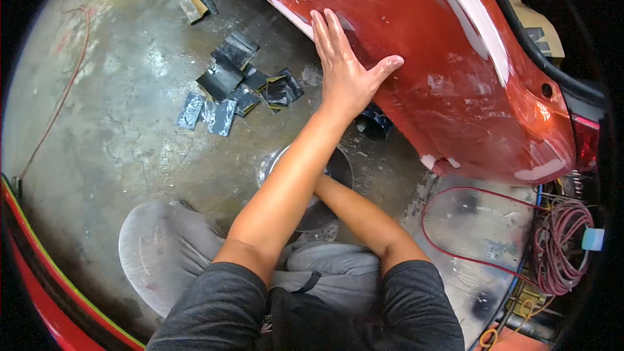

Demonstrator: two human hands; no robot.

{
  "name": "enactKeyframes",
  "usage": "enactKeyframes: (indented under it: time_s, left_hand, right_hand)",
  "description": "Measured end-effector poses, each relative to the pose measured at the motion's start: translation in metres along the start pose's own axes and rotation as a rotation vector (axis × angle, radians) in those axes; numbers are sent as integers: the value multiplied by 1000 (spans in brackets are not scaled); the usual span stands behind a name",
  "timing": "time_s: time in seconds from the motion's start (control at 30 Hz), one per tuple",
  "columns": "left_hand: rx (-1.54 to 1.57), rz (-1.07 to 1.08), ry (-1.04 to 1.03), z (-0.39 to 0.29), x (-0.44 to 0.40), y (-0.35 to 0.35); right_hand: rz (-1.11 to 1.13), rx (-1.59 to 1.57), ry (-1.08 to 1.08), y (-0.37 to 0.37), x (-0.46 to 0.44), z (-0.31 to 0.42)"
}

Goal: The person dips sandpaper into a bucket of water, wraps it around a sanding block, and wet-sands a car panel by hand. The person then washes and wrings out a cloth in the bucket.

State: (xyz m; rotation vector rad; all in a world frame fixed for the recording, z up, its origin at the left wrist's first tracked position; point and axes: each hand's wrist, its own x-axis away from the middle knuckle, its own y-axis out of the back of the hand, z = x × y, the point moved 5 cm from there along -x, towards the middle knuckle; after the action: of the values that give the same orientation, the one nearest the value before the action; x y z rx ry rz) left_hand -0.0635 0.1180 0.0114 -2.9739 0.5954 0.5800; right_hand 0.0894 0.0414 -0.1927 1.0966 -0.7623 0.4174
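Observation:
My left hand [344, 68] lies with fingers stretched and thumb spread against the red car body panel [429, 45], near its lower edge. The panel carries whitish sanded or filled patches [455, 0] and looks wet in places. My right forearm [361, 214] reaches down into a round bucket [351, 175] on the floor between my legs. My left forearm crosses over the bucket and hides my right hand, so its fingers and anything in them cannot be seen.
Several dark sandpaper pieces [221, 78] lie scattered on the wet concrete floor [130, 149]. A small block [194, 8] sits farther off. A dark cylindrical object [374, 123] is under the panel. A coiled red hose [562, 247] lies at right; another red car part [45, 305] is at left.

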Motion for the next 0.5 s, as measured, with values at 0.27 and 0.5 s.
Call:
enactKeyframes:
  time_s: [0.27, 0.5]
  left_hand:
    - [-127, 9, -177, -32, -5, -18]
    - [-182, 103, -231, -53, 39, -22]
  right_hand:
    - [-74, -27, 223, 7, 21, -9]
    - [-138, -279, 166, 135, 127, -7]
